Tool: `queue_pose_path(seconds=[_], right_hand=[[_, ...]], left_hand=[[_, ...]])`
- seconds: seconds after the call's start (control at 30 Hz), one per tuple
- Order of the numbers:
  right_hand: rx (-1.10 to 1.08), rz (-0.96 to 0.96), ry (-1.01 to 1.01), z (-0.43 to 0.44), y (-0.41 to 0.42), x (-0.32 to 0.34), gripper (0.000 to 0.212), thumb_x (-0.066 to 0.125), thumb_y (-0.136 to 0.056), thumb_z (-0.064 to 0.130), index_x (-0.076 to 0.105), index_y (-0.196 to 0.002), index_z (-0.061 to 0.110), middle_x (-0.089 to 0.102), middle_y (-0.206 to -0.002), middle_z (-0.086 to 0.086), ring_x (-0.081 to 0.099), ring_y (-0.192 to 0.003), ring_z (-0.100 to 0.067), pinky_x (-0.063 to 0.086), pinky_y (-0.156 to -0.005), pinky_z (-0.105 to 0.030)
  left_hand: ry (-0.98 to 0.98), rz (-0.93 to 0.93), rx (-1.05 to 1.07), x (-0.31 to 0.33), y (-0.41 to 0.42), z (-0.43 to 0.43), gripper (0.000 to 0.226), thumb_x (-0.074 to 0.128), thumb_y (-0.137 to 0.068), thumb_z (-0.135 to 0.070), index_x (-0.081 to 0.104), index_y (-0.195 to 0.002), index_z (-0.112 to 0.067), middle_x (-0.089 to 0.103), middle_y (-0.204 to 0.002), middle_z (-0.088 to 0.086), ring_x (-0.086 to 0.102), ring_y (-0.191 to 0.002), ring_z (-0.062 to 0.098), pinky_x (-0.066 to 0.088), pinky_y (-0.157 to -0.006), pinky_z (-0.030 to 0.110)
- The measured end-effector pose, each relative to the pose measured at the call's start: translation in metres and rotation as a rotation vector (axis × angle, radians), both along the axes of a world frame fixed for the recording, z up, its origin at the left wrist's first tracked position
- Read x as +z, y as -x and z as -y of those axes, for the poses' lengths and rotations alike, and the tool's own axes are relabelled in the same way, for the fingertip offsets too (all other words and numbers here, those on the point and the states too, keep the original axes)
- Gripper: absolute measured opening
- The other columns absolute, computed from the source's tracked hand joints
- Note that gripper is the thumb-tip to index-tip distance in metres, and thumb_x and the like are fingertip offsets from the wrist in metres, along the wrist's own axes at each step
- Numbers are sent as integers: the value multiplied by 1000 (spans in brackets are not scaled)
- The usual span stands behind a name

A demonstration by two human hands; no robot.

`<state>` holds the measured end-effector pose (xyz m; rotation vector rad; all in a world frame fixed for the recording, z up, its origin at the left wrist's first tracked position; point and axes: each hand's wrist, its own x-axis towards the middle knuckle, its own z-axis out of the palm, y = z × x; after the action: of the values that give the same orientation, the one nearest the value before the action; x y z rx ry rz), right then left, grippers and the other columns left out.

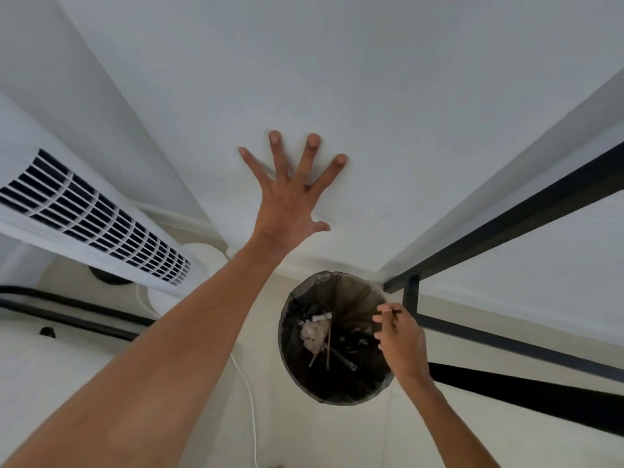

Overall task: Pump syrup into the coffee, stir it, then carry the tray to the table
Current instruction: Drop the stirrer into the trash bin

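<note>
My left hand (290, 194) is flat against the white wall (371, 96), fingers spread, holding nothing. My right hand (400, 336) hovers over the right rim of a round bin (337, 282) lined with a black bag, and pinches a thin dark stick (394, 317) between thumb and fingertips. Inside the bin lie crumpled paper (312, 334) and several used wooden sticks (327, 349). No coffee, syrup pump or tray is in view.
A white floor-standing air conditioner (94, 214) with a dark grille stands at the left. A black metal frame (506, 231) of a table or shelf runs along the right. A white cable (251, 410) trails over the pale floor beside the bin.
</note>
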<state>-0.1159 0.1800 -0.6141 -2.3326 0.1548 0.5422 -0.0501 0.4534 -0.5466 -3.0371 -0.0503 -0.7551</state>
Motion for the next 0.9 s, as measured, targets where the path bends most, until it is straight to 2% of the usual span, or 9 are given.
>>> queue_pose_path(seconds=[0.13, 0.2, 0.3, 0.37, 0.43, 0.53, 0.63, 0.73, 0.9], right_hand=[[58, -18, 51, -3, 0, -21, 30, 41, -108, 25, 68, -116, 15, 76, -107, -4, 73, -95, -21, 60, -88, -39], [77, 9, 98, -4, -2, -27, 29, 43, -107, 25, 70, -109, 16, 76, -99, 0, 72, -89, -18, 57, -80, -31], [87, 55, 127, -6, -7, -34, 30, 45, -107, 25, 65, -84, 20, 69, -74, 1, 67, -66, -17, 58, -63, -34], [94, 42, 140, -9, -10, -37, 32, 46, -106, 27, 63, -80, 18, 65, -68, 0, 66, -64, -19, 60, -65, -38], [129, -7, 146, -9, -11, -41, 28, 47, -106, 29, 70, -98, 14, 72, -82, -4, 69, -79, -21, 60, -78, -38], [170, -99, 174, -5, -12, -44, 36, 45, -108, 31, 64, -124, 6, 73, -112, -14, 69, -106, -30, 55, -95, -41], [231, -108, 224, -4, -16, -37, 40, 42, -109, 32, 60, -131, 5, 70, -120, -16, 67, -113, -31, 52, -96, -39], [278, -67, 243, -8, -20, -16, 40, 42, -108, 35, 60, -132, 9, 71, -121, -12, 67, -114, -31, 52, -94, -39], [420, -36, 289, -16, -19, 56, 53, 36, -107, 45, 45, -148, 13, 59, -142, -13, 54, -133, -34, 49, -103, -50]], left_hand=[[22, 26, -11, -1, -4, -1, 162, 82, -48, -75, -37, -149, -35, -60, -147, 5, 29, -131, 75, 13, -89, 93], [11, 37, -17, -1, -4, -2, 161, 82, -48, -75, -37, -150, -34, -60, -147, 6, 35, -129, 74, 16, -89, 93], [-1, 49, -37, -6, -4, -4, 158, 82, -51, -74, -34, -151, -34, -59, -149, 5, 35, -129, 74, 16, -90, 93], [-4, 52, -36, -7, -2, -6, 155, 82, -53, -71, -32, -152, -35, -58, -149, 5, 31, -131, 74, 13, -92, 92], [-12, 34, -17, -7, -1, -6, 152, 83, -56, -68, -31, -152, -35, -55, -153, 7, 26, -133, 73, 10, -94, 92], [-48, -13, 50, -1, 2, -2, 150, 86, -61, -61, -30, -152, -34, -22, -159, 19, 26, -135, 73, 13, -95, 91], [-120, -66, 115, 4, 8, 1, 145, 90, -67, -38, -25, -155, -30, -1, -158, 21, 26, -137, 71, 16, -99, 89], [-152, -138, 165, 15, 22, 10, 142, 91, -69, -19, -20, -158, -29, -4, -163, 20, 20, -144, 65, 19, -105, 85], [-15, -367, 137, 62, 60, 31, 129, 75, -72, -65, -11, -162, -30, -20, -169, 13, -2, -153, 54, 14, -109, 84]])
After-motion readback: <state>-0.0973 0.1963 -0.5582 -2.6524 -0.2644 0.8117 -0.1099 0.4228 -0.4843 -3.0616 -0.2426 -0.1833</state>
